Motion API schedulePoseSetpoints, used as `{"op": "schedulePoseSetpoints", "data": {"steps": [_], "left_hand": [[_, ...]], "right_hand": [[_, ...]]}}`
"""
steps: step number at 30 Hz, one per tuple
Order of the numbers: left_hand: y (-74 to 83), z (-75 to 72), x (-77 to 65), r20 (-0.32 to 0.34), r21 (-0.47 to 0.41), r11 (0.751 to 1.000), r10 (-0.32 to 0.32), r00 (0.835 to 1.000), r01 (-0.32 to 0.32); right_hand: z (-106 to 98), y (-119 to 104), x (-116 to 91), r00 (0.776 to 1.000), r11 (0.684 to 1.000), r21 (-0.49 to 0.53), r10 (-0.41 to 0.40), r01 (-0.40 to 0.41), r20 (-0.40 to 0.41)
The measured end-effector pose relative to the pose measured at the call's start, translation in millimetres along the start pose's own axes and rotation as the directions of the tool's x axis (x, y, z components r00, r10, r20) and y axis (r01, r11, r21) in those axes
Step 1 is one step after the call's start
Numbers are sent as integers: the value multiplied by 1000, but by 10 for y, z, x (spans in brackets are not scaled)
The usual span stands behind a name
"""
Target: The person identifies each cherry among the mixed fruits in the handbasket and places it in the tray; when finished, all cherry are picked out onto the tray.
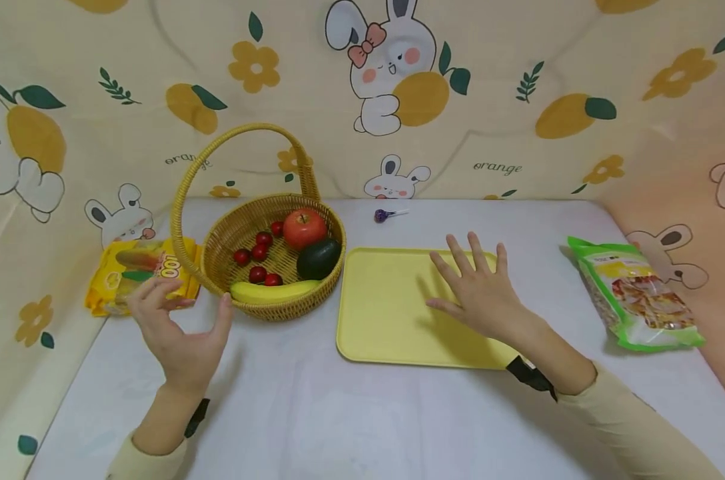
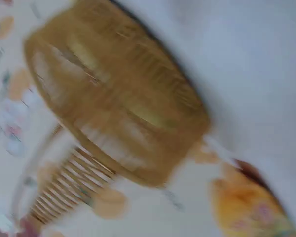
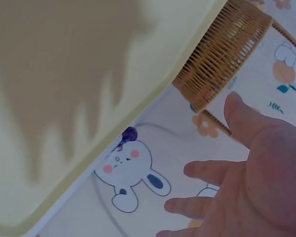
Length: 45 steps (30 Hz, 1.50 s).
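My left hand (image 1: 185,343) hovers in front of the wicker basket (image 1: 284,312), thumb and fingers spread apart with nothing between them. In the basket lie a banana (image 1: 274,292), a dark green avocado (image 1: 318,259), a red apple (image 1: 304,229) and several cherries (image 1: 258,252). The left wrist view is blurred and shows the basket (image 2: 123,94) from its side. Over the yellow tray (image 1: 380,307) my right hand (image 1: 485,300) is held with fingers spread, casting a shadow on it. The right wrist view shows that hand (image 3: 266,177) holding nothing.
A yellow packet (image 1: 107,283) lies left of the basket, close behind my left hand. Behind the tray is a purple lollipop (image 1: 382,215). A green and white food bag (image 1: 650,293) lies at the right. A patterned cloth (image 1: 506,60) hangs at the back of the white table (image 1: 350,420).
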State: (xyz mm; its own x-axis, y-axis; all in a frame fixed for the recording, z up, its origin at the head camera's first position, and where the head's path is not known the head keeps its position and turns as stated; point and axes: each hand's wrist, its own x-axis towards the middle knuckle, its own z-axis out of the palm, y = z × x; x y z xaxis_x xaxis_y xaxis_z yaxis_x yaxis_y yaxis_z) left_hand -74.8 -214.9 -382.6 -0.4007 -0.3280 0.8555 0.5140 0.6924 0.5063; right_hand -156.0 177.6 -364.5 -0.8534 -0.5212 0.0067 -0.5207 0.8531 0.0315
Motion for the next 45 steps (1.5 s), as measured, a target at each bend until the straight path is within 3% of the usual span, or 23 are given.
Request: {"op": "schedulePoseSetpoints", "data": {"steps": [1, 2, 5, 7, 9, 12, 17, 21, 24, 28, 31, 34, 38, 40, 45], "left_hand": [[-64, -59, 1, 48, -13, 996, -92, 995, 92], [-119, -109, 0, 111, -12, 984, -173, 979, 175], [-257, -186, -16, 295, 21, 931, -353, 888, 363], [-314, -194, -19, 354, 35, 900, -419, 836, 435], [-358, -186, -14, 381, 36, 883, -445, 810, 468], [-408, -160, -4, 394, 19, 868, -463, 794, 497], [-499, -113, -10, 410, -73, 840, -466, 784, 538], [-571, -105, -21, 424, -154, 842, -416, 804, 517], [-606, -124, -31, 428, -169, 846, -400, 811, 506], [-624, -155, -32, 447, -173, 832, -410, 795, 527], [-633, -167, -30, 463, -178, 827, -408, 787, 533], [-656, -167, -35, 461, -190, 827, -401, 792, 529], [-645, -172, -38, 457, -191, 829, -399, 795, 526], [-644, -181, -53, 459, -186, 830, -400, 793, 526], [-674, -217, -92, 463, -170, 826, -414, 784, 537]], "right_hand": [[-6, 0, 28, 1000, 1000, 1, -6, 6, 1], [-14, -2, 61, 1000, 1000, 0, -13, 13, 0], [-61, -32, 207, 999, 998, 25, -49, 49, -17], [-115, -76, 341, 996, 995, 52, -81, 83, -36], [-185, -139, 495, 992, 990, 82, -113, 118, -63], [-310, -266, 743, 984, 979, 121, -152, 162, -91], [-509, -577, 1167, 970, 952, 195, -216, 235, -113], [-653, -921, 1528, 941, 890, 307, -313, 339, -131], [-729, -1196, 1837, 903, 781, 463, -412, 419, -123], [-723, -1530, 2270, 842, 583, 688, -535, 432, -76], [-618, -1740, 2567, 814, 468, 811, -580, 351, -17], [-469, -1895, 2793, 820, 410, 886, -568, 217, 62], [-270, -2021, 2947, 829, 375, 922, -542, 93, 137], [-178, -2061, 2984, 828, 387, 920, -535, 62, 170], [-43, -2137, 3039, 812, 454, 891, -523, 10, 257]]}}
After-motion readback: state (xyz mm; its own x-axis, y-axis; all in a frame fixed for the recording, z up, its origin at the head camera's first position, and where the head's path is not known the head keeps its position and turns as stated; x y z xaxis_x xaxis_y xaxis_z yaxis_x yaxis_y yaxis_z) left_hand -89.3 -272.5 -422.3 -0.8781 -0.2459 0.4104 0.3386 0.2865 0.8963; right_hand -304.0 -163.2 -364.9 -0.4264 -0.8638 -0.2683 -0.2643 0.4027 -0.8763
